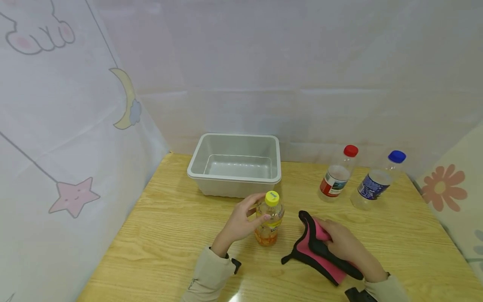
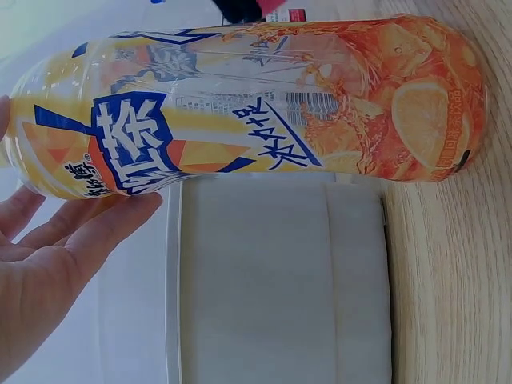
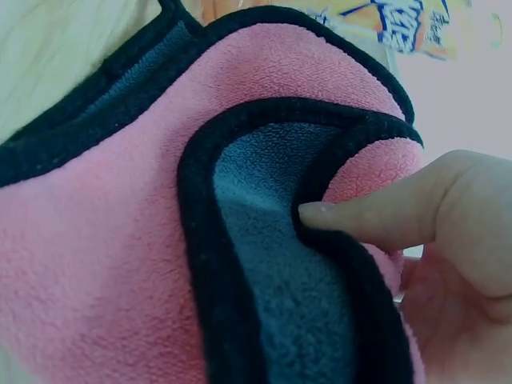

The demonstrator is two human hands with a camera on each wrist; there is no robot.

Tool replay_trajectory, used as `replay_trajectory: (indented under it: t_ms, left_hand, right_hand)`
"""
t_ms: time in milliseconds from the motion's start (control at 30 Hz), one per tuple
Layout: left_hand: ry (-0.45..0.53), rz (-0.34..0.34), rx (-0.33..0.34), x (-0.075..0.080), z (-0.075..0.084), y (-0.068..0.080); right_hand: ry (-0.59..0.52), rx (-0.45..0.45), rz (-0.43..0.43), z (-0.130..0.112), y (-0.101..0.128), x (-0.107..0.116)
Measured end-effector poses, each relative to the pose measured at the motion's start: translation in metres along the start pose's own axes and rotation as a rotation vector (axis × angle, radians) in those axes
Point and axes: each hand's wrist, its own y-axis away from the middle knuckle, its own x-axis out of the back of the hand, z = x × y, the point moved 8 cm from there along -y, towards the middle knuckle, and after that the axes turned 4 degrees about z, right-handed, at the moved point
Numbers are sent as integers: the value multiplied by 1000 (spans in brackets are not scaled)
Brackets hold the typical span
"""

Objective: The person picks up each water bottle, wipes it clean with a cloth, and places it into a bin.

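A clear drink bottle (image 1: 268, 224) with a yellow cap and an orange-and-yellow label stands upright on the table in front of the basin. My left hand (image 1: 244, 220) grips it near its shoulder, thumb on the near side and fingers on the far side; the left wrist view shows the fingers (image 2: 112, 224) against the label. My right hand (image 1: 345, 243) holds a bunched pink cleaning cloth (image 1: 320, 256) with black edging, to the right of the bottle. In the right wrist view the thumb presses into a fold of the cloth (image 3: 120, 232), showing its dark grey underside.
A grey plastic basin (image 1: 234, 188) stands at the back of the wooden table (image 1: 158, 235). At the back right are a red-capped bottle (image 1: 337, 176) and a blue-capped bottle (image 1: 375, 182). A printed curtain (image 1: 241, 63) hangs behind the table.
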Motion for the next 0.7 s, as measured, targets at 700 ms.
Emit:
replay_trajectory:
  t_ms: [700]
  left_hand:
    - [4, 7, -9, -7, -37, -3]
  right_hand:
    - [44, -178, -115, 40, 30, -20]
